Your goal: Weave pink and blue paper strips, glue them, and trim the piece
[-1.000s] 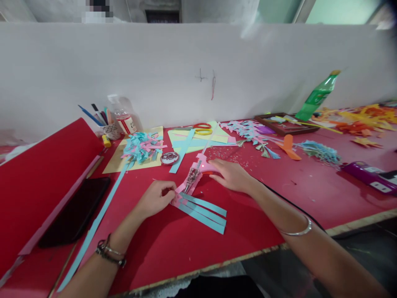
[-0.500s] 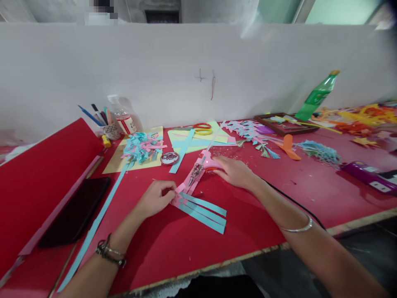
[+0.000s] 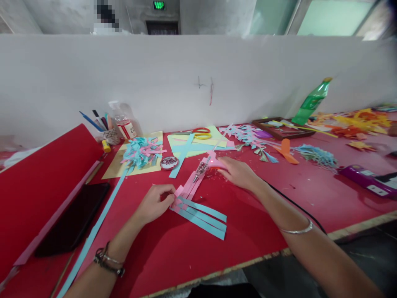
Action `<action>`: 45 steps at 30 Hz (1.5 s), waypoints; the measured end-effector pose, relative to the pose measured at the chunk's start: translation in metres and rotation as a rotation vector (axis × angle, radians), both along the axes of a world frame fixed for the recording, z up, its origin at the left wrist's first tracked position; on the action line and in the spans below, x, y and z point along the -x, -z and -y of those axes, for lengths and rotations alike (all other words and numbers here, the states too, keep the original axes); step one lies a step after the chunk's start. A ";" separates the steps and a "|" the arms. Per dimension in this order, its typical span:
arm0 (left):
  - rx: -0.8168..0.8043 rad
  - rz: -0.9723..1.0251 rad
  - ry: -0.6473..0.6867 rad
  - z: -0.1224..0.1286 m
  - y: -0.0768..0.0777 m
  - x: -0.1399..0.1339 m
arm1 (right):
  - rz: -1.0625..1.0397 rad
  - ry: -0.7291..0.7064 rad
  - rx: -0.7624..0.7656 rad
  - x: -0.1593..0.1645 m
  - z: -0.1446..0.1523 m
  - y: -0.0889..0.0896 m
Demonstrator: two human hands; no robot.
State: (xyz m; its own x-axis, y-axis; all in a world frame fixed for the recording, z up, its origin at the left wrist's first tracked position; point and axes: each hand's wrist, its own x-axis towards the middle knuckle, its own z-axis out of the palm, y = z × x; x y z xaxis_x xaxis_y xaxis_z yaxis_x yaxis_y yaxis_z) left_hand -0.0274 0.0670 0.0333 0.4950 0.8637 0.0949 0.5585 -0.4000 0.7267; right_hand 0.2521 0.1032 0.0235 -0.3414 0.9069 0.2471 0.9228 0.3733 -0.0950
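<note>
My left hand pinches the left edge of a woven piece of pink and blue paper strips at the middle of the red table. Its blue strips fan out to the right, and its pink strips run up and away. A pink hot glue gun is in my right hand, fingers wrapped round its handle. The metal nozzle points down and left over the pink strips; I cannot tell whether it touches them. A clear glue stick sticks out of the gun's back.
Scissors lie on paper sheets behind. A phone and red board are left, near a pen cup. A green bottle, wooden tray and purple power strip are right. The gun's black cord trails right.
The glue gun has drawn back slightly, up and right, away from the woven part. My left hand keeps its pinch on the paper. The view has tilted up a little.
</note>
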 end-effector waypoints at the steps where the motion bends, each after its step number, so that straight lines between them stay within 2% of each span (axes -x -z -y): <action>1: 0.002 0.004 0.001 0.000 0.000 0.000 | 0.004 0.010 0.001 0.000 0.000 -0.001; 14: 0.019 0.042 0.002 0.000 0.001 -0.001 | 0.022 0.112 -0.022 -0.009 -0.004 -0.003; 26: 0.012 0.091 0.008 0.000 0.000 -0.001 | 0.009 0.144 -0.059 -0.014 -0.007 -0.001; 30: -0.005 0.082 -0.010 0.000 0.001 -0.001 | -0.062 0.149 -0.130 -0.015 -0.007 -0.002; 34: -0.040 0.067 0.007 -0.001 0.001 0.000 | -0.211 0.060 -0.163 -0.011 -0.003 -0.002; 38: -0.050 0.058 0.061 -0.001 0.001 0.001 | -0.242 -0.065 -0.053 -0.002 0.001 0.003; 45: -0.025 0.055 0.052 0.000 -0.003 0.000 | -0.270 -0.191 0.062 0.015 0.007 0.011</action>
State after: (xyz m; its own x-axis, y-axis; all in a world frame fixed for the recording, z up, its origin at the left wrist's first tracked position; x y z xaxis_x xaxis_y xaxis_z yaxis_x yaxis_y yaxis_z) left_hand -0.0270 0.0668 0.0359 0.5330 0.8337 0.1444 0.4960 -0.4462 0.7449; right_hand 0.2369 0.0966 0.0129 -0.4362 0.8489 0.2986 0.7752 0.5229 -0.3543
